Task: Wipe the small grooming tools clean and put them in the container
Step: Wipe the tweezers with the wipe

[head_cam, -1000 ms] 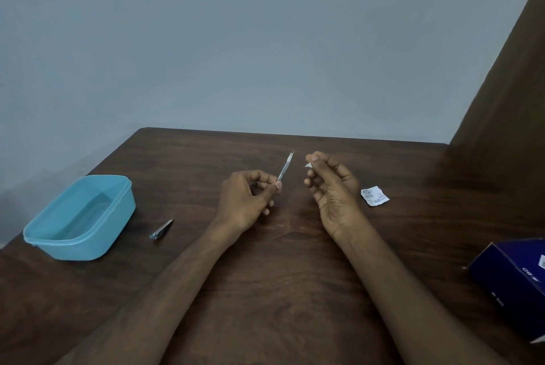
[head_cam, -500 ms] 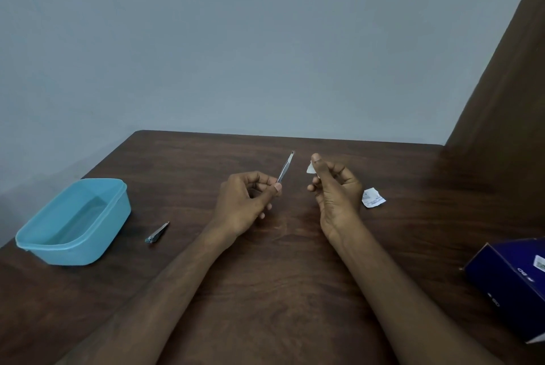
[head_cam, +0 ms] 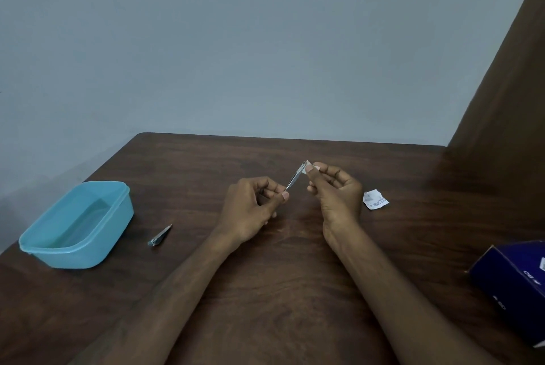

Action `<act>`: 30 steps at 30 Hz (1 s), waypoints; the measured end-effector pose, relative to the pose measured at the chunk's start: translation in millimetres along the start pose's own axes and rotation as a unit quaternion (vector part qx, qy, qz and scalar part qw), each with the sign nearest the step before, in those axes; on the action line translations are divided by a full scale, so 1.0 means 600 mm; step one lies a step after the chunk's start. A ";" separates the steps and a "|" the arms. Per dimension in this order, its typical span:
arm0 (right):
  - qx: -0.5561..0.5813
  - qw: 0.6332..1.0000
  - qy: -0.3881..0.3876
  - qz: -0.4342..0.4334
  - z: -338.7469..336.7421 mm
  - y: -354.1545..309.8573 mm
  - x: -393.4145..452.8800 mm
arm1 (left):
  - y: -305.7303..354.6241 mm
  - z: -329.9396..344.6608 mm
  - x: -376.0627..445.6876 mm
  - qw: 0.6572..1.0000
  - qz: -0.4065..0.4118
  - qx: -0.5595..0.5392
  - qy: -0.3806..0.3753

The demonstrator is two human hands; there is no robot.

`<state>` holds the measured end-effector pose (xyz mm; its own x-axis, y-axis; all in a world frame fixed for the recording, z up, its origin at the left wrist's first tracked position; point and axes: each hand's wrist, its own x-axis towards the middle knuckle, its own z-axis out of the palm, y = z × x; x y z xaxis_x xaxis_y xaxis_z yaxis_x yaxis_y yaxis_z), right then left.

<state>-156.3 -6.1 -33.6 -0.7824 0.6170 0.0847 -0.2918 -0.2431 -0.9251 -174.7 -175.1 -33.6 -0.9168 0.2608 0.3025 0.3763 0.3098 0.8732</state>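
Note:
My left hand (head_cam: 250,211) pinches the lower end of thin metal tweezers (head_cam: 295,176), which slant up to the right above the table. My right hand (head_cam: 336,196) pinches a small white wipe (head_cam: 312,165) between thumb and fingers and holds it against the tweezers' upper tip. A metal nail clipper (head_cam: 159,235) lies on the table left of my left hand. Further left stands the light blue plastic container (head_cam: 115,224), open, with nothing visible inside.
A torn white wipe wrapper (head_cam: 374,199) lies on the dark wooden table (head_cam: 265,291) right of my right hand. A dark blue box (head_cam: 513,282) sits at the right edge. A wall stands behind the table and a brown panel on the right.
My right hand has moved left, bringing the wipe from a gap beside the tweezers onto their upper tip. The left hand has stayed nearly still.

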 end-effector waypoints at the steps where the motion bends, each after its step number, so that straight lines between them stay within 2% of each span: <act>1: 0.004 1.000 -0.002 -0.006 0.000 -0.002 0.000 | -0.001 0.001 -0.001 1.000 0.004 0.004 -0.001; 6: 0.007 0.999 -0.052 -0.004 0.002 -0.007 -0.005 | 0.000 0.001 0.001 1.000 0.007 0.001 -0.002; 9: -0.037 0.996 -0.082 -0.012 0.003 -0.007 -0.011 | 0.000 -0.001 0.000 1.000 0.003 -0.007 0.002; 15: -0.015 0.997 -0.069 -0.008 0.000 -0.016 -0.010 | 0.002 0.002 0.001 1.000 -0.007 -0.005 -0.010; 20: -0.069 0.992 -0.100 -0.019 0.004 -0.012 -0.021 | 0.002 -0.004 0.001 1.000 -0.017 -0.014 -0.005; 24: -0.025 0.997 -0.074 -0.004 0.004 -0.017 -0.023 | 0.003 -0.003 0.001 1.000 -0.019 -0.017 -0.012; 28: -0.070 0.991 -0.117 -0.012 0.006 -0.010 -0.031 | -0.001 -0.004 0.004 0.999 -0.025 -0.034 0.005; 30: -0.058 0.993 -0.106 -0.014 0.006 -0.012 -0.031 | 0.000 -0.004 0.004 0.999 -0.025 -0.039 0.005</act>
<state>-141.6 -18.4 -27.1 -0.8767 0.4480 0.1752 -0.2592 -0.1331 -0.9566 -177.2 -177.0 -32.0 -0.9359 0.2370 0.2606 0.3179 0.2498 0.9146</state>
